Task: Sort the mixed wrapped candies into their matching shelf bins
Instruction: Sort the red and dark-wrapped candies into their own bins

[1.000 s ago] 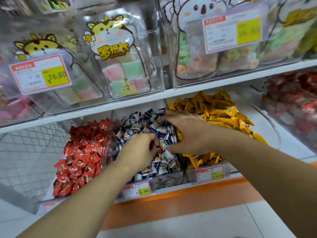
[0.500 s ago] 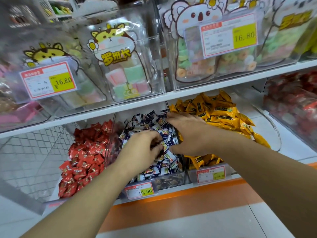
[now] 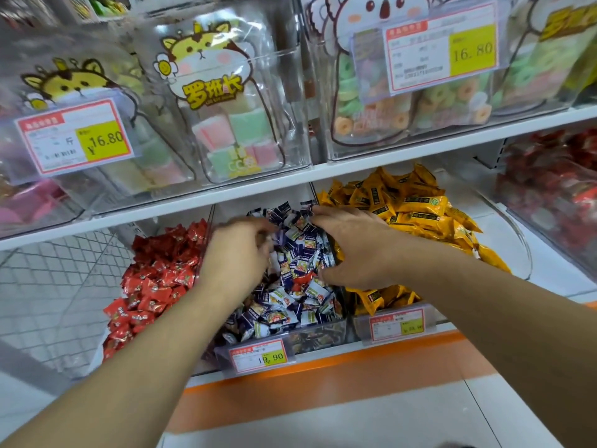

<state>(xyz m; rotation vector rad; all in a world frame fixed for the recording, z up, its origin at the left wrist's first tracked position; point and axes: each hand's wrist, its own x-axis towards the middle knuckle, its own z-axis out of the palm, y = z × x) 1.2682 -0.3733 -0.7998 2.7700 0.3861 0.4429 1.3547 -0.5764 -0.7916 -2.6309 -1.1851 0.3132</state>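
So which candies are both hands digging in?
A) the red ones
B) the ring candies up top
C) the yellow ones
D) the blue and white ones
D: the left hand and the right hand both sit in the middle bin on the blue and white candies, with the red candies to the left and the yellow candies to the right.

One head-worn wide-angle view looks forward and slightly down at a shop shelf from close range, both forearms reaching in from the bottom edge. The middle bin (image 3: 319, 337) of dark blue candies sits near frame centre; the upper shelf's clear tubs fill the top above it, the orange shelf edge and pale floor lie below it, with straight lines bowed at the edges
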